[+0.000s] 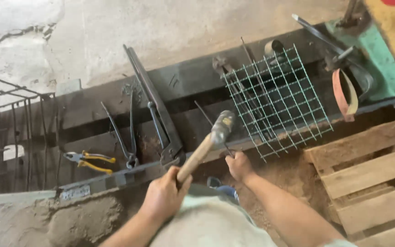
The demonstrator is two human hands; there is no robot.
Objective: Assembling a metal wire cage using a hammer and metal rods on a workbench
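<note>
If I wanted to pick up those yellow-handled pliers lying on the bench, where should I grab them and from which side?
Grip the yellow-handled pliers by the two yellow handles, coming from above on their right end. They lie flat on the dark metal bench with the jaws pointing left, and the handles are spread slightly apart, so fingers would likely close around both easily. The tongs lie to the right, so approach from above rather than sideways.

A long dark metal counter (115, 98) carries yellow-handled pliers (89, 161), black tongs (126, 137), a long bolt cutter (154, 105) and a square of green wire mesh (277, 98), whose front edge overhangs the counter's edge.
</note>
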